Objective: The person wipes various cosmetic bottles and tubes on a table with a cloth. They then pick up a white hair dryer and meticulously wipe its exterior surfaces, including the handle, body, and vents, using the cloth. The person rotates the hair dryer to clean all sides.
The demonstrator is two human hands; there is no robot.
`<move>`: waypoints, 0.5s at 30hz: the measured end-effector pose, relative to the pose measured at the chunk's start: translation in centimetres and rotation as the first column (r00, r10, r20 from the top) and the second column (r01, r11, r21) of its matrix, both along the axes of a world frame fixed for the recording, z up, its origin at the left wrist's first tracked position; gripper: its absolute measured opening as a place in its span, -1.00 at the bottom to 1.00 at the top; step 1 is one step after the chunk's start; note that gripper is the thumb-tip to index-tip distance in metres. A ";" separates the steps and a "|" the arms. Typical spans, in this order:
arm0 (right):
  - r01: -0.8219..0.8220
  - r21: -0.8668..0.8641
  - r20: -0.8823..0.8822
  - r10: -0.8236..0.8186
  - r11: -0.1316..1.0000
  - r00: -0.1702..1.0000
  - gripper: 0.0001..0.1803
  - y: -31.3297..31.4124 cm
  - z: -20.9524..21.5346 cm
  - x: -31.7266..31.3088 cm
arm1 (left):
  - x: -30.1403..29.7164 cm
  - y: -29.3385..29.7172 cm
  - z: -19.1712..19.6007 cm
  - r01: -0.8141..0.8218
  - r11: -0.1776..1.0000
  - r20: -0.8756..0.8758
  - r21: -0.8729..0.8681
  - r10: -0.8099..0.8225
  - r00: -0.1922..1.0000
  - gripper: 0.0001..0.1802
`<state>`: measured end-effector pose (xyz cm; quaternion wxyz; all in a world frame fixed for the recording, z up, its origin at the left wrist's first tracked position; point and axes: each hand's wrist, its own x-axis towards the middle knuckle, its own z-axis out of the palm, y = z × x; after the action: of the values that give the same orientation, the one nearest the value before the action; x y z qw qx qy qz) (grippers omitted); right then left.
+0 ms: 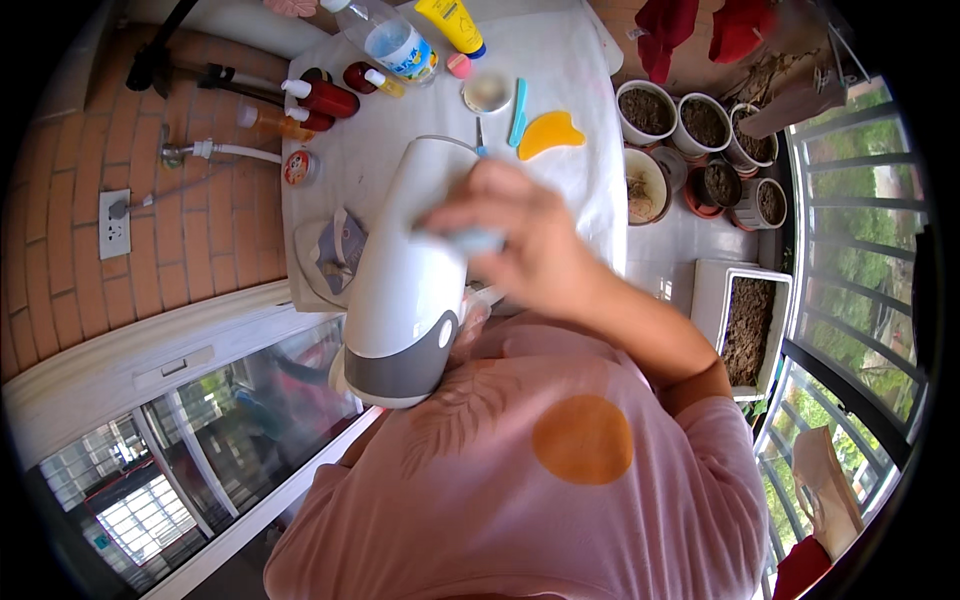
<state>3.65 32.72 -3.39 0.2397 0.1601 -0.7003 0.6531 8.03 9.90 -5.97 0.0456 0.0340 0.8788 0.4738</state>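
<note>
Hands in view: one, my right hand [520,235]; my left is hidden, perhaps under the dryer body, though I cannot tell.
Thing in hand: a white hair dryer [405,290] with a grey end cap, held up above the bench [590,90] and near my chest.
Long axis: the dryer runs from upper right to lower left, grey end toward me, the far white end toward the bottles.
Fingers to dryer: my right fingers [455,215] lie across the upper right flank of the body, touching it; the bulk of the dryer is to their left and below.
State of fingers: curled around a small pale-blue piece [470,240], pressed against the dryer; motion blur leaves the exact grip unclear.
Nearer hand: the right.
About it: a yellow curved scraper [550,133], a turquoise stick [517,110] and red-brown bottles [325,98] lie on the white cloth beyond; soil-filled pots [700,120] stand to the right.
</note>
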 end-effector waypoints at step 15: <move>0.253 -0.109 0.439 -0.182 0.961 0.880 -0.88 4.1 -2.7 -3.6 | -0.7 0.3 0.3 0.012 1.000 -0.022 -0.003 -0.012 1.000 -0.46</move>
<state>0.09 36.81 -6.05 0.1657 -0.0858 -0.6935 0.6959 7.33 10.23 -5.68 0.0390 0.0443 0.8797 0.4719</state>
